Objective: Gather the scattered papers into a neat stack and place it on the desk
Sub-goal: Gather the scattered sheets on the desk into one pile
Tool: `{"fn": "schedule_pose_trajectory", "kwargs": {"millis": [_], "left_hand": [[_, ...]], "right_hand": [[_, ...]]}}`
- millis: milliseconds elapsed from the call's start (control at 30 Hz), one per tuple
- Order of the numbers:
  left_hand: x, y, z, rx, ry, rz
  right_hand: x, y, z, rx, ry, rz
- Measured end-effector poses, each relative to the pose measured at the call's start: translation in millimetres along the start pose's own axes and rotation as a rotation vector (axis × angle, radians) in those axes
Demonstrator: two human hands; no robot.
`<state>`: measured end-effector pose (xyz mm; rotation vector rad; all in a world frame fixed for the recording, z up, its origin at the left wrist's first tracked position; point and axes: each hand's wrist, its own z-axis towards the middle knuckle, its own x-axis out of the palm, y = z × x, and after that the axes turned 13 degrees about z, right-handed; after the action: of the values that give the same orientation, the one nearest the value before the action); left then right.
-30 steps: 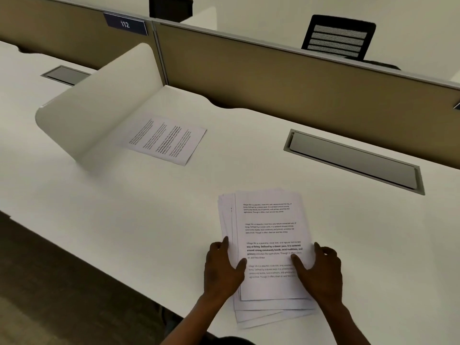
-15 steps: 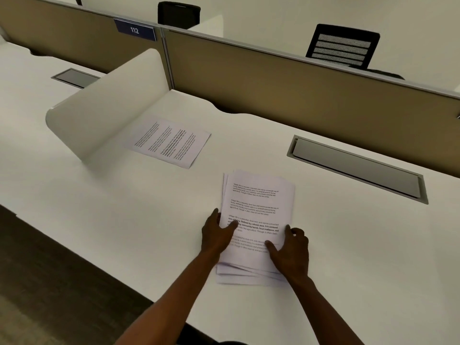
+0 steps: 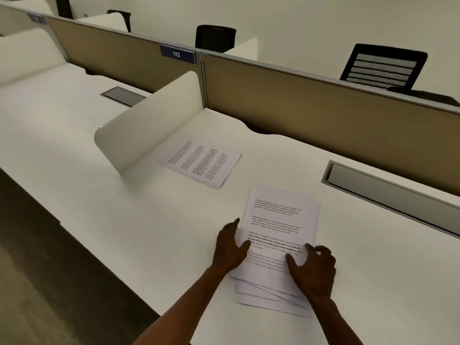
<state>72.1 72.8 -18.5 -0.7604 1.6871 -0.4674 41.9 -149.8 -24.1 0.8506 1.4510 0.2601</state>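
A loose pile of printed white papers lies on the white desk, its lower sheets fanned out unevenly toward me. My left hand presses flat against the pile's left edge, thumb on the top sheet. My right hand rests on the pile's lower right part, fingers curled over its right edge. One single printed sheet lies apart, farther back and to the left, beside the white divider.
A curved white side divider stands left of the single sheet. A tan partition with a "112" label runs along the back. A grey cable hatch is set in the desk at right. Black chairs stand beyond.
The pile has slid away from me and slightly left, with both hands staying on its sides. The camera has swung, so more of the left desk shows.
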Motion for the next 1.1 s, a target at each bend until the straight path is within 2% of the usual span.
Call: {"fn": "schedule_pose_trajectory", "kwargs": {"millis": [200,367,467,600,800,1000,1067,1100], "left_hand": [[-43.4,11.5,64.7,0.071,-0.109,0.179],[-82.1,14.5,146.1,0.062,-0.177,0.453],[-94.1,11.5,181.9,0.044,-0.171,0.573],[-92.2,10.4,210.1,0.137,-0.084,0.81],[-88.2,10.4,198.7,0.27,-0.046,1.005],[-95.1,21.6,153.8,0.501,-0.048,1.134],[-104.3,26.4,147.3,0.483,-0.034,1.127],[-109.3,29.0,144.2,0.464,-0.08,1.101]], "right_hand": [[3.4,51.0,12.0,-0.098,-0.103,0.153],[29.2,82.0,-3.1,-0.168,-0.035,0.234],[44.5,89.2,-13.1,-0.187,0.028,0.249],[54.4,97.0,-17.1,-0.187,0.038,0.257],[53.4,99.7,-10.2,-0.171,0.049,0.276],[53.3,120.2,0.3,-0.212,0.134,0.396],[53.2,131.8,2.4,-0.186,0.163,0.462],[51.8,138.0,3.8,-0.133,0.186,0.501]]}}
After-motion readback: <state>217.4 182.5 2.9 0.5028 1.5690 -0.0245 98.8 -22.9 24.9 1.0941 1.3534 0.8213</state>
